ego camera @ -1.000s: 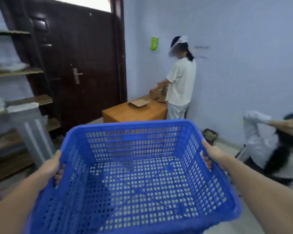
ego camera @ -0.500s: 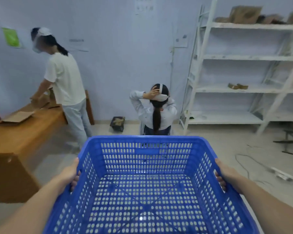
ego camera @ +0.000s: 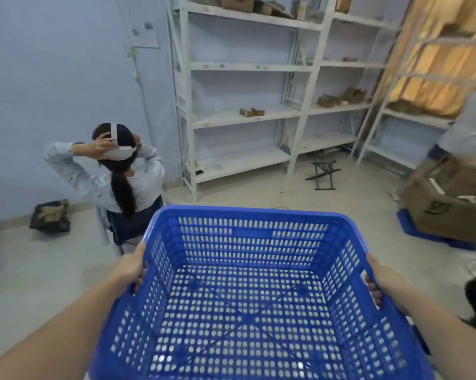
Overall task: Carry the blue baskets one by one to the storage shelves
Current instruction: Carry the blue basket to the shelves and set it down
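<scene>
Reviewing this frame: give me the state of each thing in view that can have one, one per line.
blue basket: empty, held up off the floor by both side rims.
left hand: grips the basket's left rim.
right hand: grips the basket's right rim.
white storage shelves: mostly bare, a few brown items on some levels.
cardboard box: flaps open, standing on a blue pallet.

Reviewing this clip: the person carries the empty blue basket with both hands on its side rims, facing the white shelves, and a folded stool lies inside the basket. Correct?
Not quite. The head view shows the blue basket empty; the folded stool lies on the floor by the white shelves. Left hand and right hand do hold its side rims.
</scene>
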{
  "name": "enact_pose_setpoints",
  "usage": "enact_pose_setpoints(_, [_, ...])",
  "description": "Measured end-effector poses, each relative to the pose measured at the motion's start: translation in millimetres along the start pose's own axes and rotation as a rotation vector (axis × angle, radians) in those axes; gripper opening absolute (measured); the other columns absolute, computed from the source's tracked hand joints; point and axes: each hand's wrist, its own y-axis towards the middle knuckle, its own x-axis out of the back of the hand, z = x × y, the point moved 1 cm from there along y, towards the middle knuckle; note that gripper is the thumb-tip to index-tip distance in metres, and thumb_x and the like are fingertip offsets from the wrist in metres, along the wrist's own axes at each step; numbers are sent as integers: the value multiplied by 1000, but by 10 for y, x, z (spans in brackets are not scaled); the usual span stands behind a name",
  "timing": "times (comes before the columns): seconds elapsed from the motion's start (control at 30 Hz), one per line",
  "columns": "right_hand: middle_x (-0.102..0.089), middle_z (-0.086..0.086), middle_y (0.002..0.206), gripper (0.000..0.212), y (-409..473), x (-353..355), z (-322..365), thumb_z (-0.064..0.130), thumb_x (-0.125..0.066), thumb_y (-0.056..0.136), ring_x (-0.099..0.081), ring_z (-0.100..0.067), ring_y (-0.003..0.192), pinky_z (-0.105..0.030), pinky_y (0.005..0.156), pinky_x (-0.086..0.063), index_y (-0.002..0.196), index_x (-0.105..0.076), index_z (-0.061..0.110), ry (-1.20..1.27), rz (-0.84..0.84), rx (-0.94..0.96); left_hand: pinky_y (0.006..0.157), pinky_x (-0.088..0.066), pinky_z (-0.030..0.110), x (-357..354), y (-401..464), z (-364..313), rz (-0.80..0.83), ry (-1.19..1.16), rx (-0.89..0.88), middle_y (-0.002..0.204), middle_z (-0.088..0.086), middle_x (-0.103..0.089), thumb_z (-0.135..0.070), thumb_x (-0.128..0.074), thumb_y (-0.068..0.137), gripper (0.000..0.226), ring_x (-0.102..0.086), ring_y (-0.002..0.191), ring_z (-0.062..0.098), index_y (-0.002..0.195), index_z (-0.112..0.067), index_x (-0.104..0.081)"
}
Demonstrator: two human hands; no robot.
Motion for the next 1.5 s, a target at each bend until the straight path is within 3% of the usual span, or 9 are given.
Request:
enact_pose_setpoints(0.2, [-34, -6, 48, 68, 573, 94, 17, 69, -32, 98, -31, -21, 38, -29, 42, -34, 62, -42, 13, 22, -82, -59, 43, -35, 26, -590, 787, -464, 20, 70, -41, 53, 8, -43, -61, -33, 104, 63, -37, 40, 21, 76, -8, -51])
enact_pose_setpoints(0.43, [-35, -6, 49, 68, 1389, -269, 557, 68, -35, 98, -32, -21, 40, -29, 44, -34, 66, -44, 10, 86, -147, -108, 46, -35, 28, -747, 1991, -1162, 79, 116, -44, 43, 3, -40, -59, -34, 106, 63, -36, 39, 20, 75, -8, -52])
enact_pose_setpoints(0.7, [-40, -7, 50, 66, 2149, -612, 1216, 68, -35, 99, -36, -23, 41, -32, 46, -37, 73, -46, 8, 145, -213, -141, 47, -36, 29, -1007, 3217, -2122, 117, 173, -87, 46, 2, -40, -65, -34, 103, 63, -37, 42, 20, 73, -12, -49])
enact_pose_setpoints(0.97, [-41, -7, 52, 66, 3502, -672, 1875, 65, -35, 100, -39, -23, 43, -32, 47, -39, 72, -47, 8, 165, -236, -150, 49, -29, 29, -1713, 4363, -3065, 188, 180, -91, 52, 2, -34, -60, -30, 106, 57, -31, 48, 18, 80, -11, -47])
enact_pose_setpoints(1.33, [-44, -9, 50, 67, 5381, -811, 3141, 66, -34, 100, -41, -25, 42, -34, 48, -41, 71, -47, 7, 109, -192, -161, 47, -35, 29, -2195, 6020, -4181, 102, 167, -58, 53, 6, -41, -64, -37, 103, 62, -37, 45, 20, 82, -7, -52])
enact_pose_setpoints(1.5, [-45, -13, 47, 75, 6222, -964, 3592, 64, -30, 102, -43, -25, 38, -35, 49, -44, 57, -46, 6, 77, -201, -139, 47, -35, 28, -2512, 6914, -4564, 138, 171, -66, 45, 4, -38, -63, -33, 104, 63, -35, 44, 18, 78, -8, -50])
